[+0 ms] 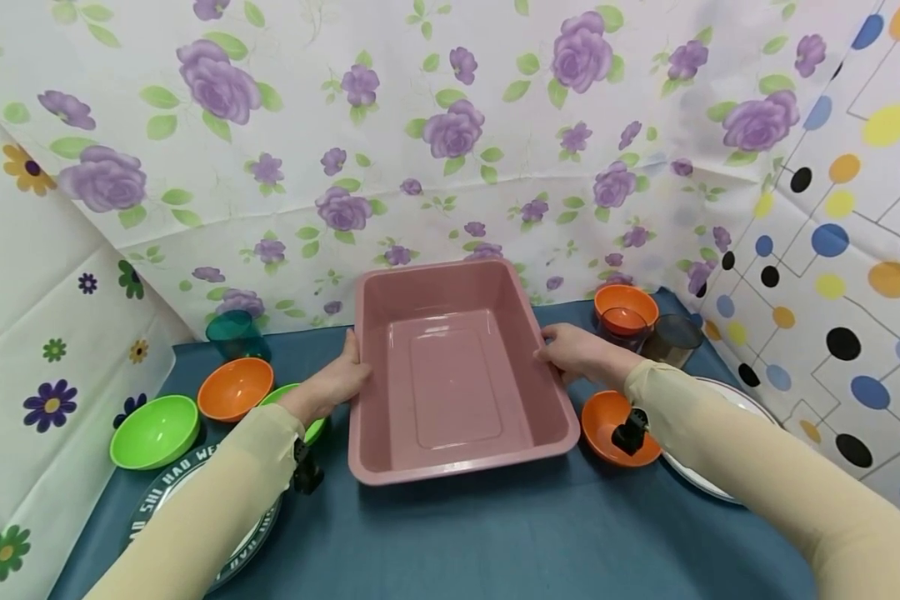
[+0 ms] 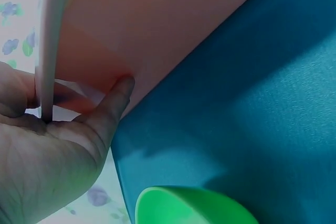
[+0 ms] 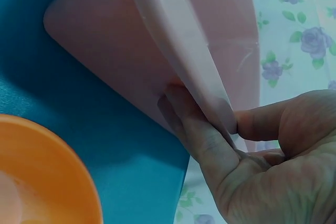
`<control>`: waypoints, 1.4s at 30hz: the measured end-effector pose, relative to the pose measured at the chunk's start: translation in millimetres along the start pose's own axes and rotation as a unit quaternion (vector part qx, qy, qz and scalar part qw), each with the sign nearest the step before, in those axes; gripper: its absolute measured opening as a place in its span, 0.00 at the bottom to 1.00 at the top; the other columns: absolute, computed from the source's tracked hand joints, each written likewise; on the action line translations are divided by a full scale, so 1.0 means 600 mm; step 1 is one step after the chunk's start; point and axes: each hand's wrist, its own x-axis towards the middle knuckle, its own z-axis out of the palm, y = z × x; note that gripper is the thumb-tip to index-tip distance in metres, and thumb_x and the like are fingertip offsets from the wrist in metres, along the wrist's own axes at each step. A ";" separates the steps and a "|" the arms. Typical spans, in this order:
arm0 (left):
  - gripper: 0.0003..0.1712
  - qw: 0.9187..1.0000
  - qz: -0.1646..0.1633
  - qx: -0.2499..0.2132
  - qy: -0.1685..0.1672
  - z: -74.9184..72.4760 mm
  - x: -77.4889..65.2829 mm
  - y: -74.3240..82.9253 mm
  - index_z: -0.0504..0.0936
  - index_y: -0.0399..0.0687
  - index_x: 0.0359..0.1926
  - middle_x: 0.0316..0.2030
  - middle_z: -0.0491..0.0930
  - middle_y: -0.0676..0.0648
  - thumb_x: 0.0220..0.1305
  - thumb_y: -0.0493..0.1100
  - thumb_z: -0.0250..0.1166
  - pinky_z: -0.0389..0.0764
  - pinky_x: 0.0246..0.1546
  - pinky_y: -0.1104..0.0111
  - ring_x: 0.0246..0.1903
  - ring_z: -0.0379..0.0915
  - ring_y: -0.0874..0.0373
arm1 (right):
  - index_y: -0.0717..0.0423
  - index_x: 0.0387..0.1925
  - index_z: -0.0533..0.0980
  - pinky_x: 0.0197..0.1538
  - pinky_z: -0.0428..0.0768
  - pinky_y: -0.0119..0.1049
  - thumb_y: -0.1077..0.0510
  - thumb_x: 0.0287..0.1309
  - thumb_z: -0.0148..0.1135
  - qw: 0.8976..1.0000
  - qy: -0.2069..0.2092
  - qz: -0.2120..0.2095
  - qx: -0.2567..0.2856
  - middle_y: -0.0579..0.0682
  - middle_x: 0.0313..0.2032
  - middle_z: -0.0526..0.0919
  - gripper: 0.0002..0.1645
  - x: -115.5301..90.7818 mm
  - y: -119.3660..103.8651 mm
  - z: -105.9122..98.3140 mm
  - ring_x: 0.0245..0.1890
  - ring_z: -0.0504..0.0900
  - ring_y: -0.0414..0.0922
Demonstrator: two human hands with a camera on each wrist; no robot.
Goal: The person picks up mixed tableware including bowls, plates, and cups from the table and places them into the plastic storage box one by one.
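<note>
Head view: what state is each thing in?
Pink tub: empty, held
Left grip: holds tub's left side
Right grip: holds tub's right side
Left green bowl: upright, empty
Other green bowl: partly hidden
Left orange bowl: upright, empty
Front right orange bowl: upright
Back right orange bowl: upright
Patterned plate: partly hidden
White plate: partly hidden
Teal cup: orientation unclear
Clear cup: orientation unclear
Grey cup: orientation unclear

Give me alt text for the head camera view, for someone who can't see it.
A person's left hand and right hand grip opposite sides of an empty pink tub. Bowls, cups and plates sit to either side on a blue tabletop, with a purple-flowered sheet behind.
</note>
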 end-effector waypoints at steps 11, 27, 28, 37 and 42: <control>0.51 1.000 0.001 -0.008 0.003 -0.006 0.009 -0.002 0.04 0.50 0.71 0.74 0.07 0.38 0.76 0.30 0.39 0.58 0.69 0.42 0.75 0.31 0.32 | 0.66 0.79 0.52 0.43 0.87 0.43 0.61 0.77 0.50 1.000 0.014 -0.005 -0.014 0.65 0.57 0.77 0.36 0.002 -0.009 0.002 0.47 0.84 0.53; 0.52 1.000 0.000 -0.012 -0.004 -0.006 0.007 -0.003 0.05 0.55 0.72 0.76 0.12 0.37 0.77 0.31 0.40 0.77 0.56 0.49 0.68 0.57 0.30 | 0.69 0.77 0.54 0.42 0.87 0.43 0.62 0.76 0.51 1.000 0.018 -0.009 -0.020 0.65 0.54 0.79 0.34 0.001 -0.002 0.004 0.44 0.84 0.52; 0.51 1.000 -0.002 -0.012 -0.005 -0.006 0.006 -0.003 0.04 0.56 0.72 0.76 0.11 0.38 0.77 0.31 0.39 0.77 0.56 0.49 0.68 0.57 0.30 | 0.69 0.77 0.54 0.42 0.87 0.43 0.62 0.76 0.51 1.000 0.017 -0.009 -0.018 0.65 0.54 0.79 0.34 0.000 -0.002 0.004 0.44 0.84 0.52; 0.50 1.000 -0.012 -0.015 -0.008 -0.007 0.004 0.001 0.04 0.56 0.71 0.75 0.06 0.41 0.77 0.32 0.38 0.74 0.59 0.46 0.71 0.50 0.31 | 0.69 0.77 0.54 0.45 0.87 0.45 0.61 0.77 0.50 1.000 0.015 -0.010 -0.009 0.66 0.55 0.79 0.35 -0.002 -0.001 0.004 0.46 0.84 0.53; 0.50 1.000 -0.019 -0.015 -0.005 -0.006 0.004 0.000 0.04 0.56 0.71 0.75 0.07 0.41 0.78 0.33 0.38 0.73 0.60 0.46 0.72 0.49 0.31 | 0.68 0.78 0.53 0.42 0.86 0.42 0.61 0.77 0.51 1.000 0.021 -0.006 -0.021 0.64 0.54 0.79 0.36 -0.002 0.000 0.005 0.44 0.84 0.51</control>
